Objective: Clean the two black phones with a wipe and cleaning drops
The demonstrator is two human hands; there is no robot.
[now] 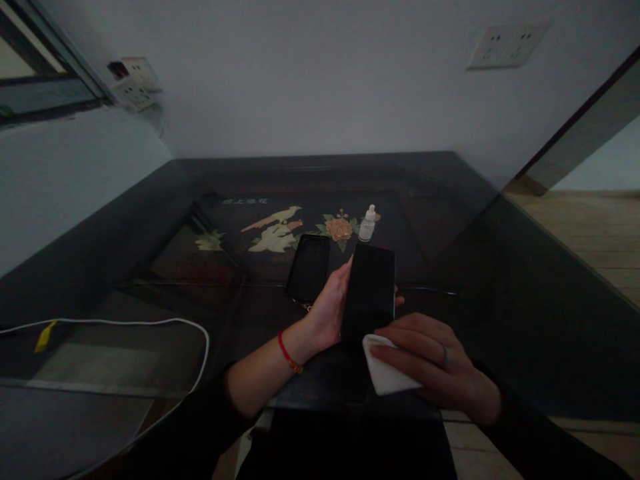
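My left hand [327,310] grips a black phone [370,293] from behind, holding it upright over the dark table with its screen toward me. My right hand [430,363], a ring on one finger, pinches a folded white cloth [383,370] against the phone's lower edge. A red string bracelet [287,353] is on my left wrist. A second black phone [309,268] lies flat on the table just left of the held one. A small white dropper bottle [367,224] stands upright behind them.
The dark lacquered table [450,220] has a bird and flower inlay [280,230] and sits in a wall corner. A white cable [150,323] with a yellow tag loops over the glass surface at left. Wall sockets [505,47] are mounted above. Wooden floor shows at right.
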